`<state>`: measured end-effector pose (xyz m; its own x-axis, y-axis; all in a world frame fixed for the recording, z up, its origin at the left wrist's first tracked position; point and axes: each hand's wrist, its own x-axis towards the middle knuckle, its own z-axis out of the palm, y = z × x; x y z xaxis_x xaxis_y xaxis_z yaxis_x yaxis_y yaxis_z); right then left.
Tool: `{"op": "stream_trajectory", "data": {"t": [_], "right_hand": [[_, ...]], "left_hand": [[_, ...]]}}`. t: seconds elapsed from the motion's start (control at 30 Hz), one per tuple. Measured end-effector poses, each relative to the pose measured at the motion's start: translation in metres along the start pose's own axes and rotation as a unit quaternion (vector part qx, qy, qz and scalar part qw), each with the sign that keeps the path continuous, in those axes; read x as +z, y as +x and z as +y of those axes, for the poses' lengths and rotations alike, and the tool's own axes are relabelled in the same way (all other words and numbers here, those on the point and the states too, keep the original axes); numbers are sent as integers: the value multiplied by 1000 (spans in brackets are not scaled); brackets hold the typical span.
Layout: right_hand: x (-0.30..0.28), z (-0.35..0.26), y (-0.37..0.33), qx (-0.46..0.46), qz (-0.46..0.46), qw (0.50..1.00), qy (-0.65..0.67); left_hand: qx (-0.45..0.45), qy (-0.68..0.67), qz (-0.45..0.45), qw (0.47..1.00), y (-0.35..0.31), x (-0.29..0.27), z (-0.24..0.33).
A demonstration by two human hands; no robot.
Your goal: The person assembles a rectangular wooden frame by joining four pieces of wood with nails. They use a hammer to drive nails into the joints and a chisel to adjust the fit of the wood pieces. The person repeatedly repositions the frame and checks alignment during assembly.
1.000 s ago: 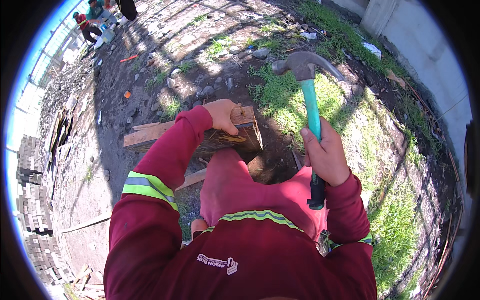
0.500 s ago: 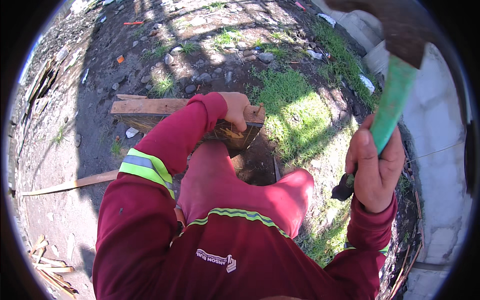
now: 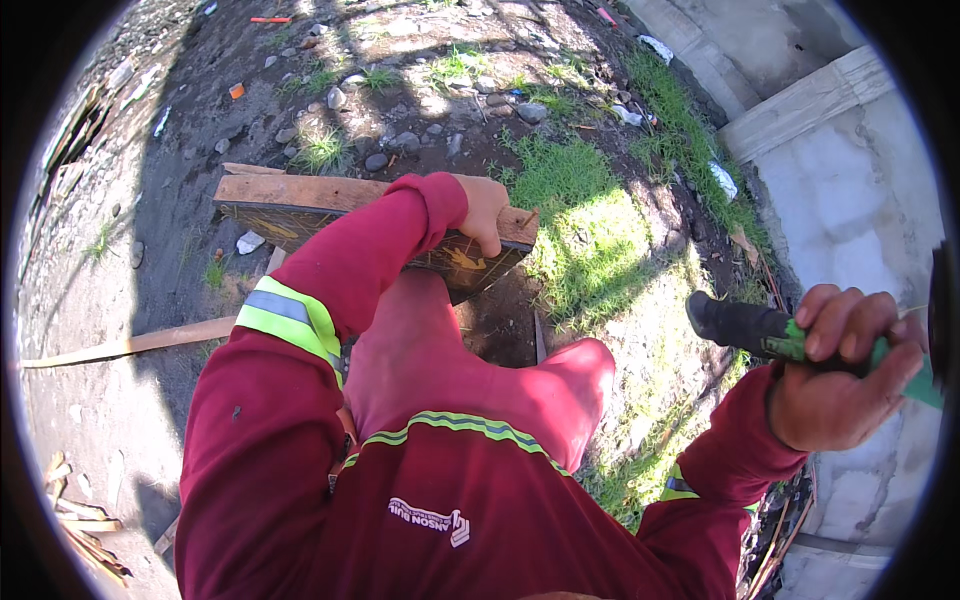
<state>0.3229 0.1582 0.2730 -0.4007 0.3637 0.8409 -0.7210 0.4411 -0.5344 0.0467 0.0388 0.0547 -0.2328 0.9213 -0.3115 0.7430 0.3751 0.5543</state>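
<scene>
My left hand (image 3: 483, 212) is closed over the right end of a wooden batten (image 3: 310, 190) that runs along the top edge of a dark, scratched panel (image 3: 300, 222). A nail (image 3: 530, 217) sticks up from the batten just right of my fingers. Off to the right, my right hand (image 3: 845, 365) grips a hammer (image 3: 742, 325) by its green handle. The black butt end of the handle points left, while the hammer's head lies beyond the right edge of the picture. My left knee touches the panel's lower part.
A concrete wall (image 3: 840, 180) rises along the right. Stony soil with grass (image 3: 590, 240) stretches ahead. At left lie a long wood strip (image 3: 150, 342) and a pile of wood scraps (image 3: 85, 525); more planks (image 3: 85, 125) are stacked at the far left.
My right hand has swung outward to the right and turned, carrying the hammer's head out of view. My left hand stays on the batten, which has barely shifted.
</scene>
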Motion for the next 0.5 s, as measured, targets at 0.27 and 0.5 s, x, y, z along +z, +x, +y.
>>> {"op": "stream_trajectory", "data": {"t": [0.27, 0.5], "right_hand": [[-1, 62, -97, 411, -343, 740, -406], [14, -17, 18, -23, 31, 999, 21]], "left_hand": [[4, 21, 19, 1000, -5, 5, 11], [3, -8, 8, 1000, -3, 0, 0]]}}
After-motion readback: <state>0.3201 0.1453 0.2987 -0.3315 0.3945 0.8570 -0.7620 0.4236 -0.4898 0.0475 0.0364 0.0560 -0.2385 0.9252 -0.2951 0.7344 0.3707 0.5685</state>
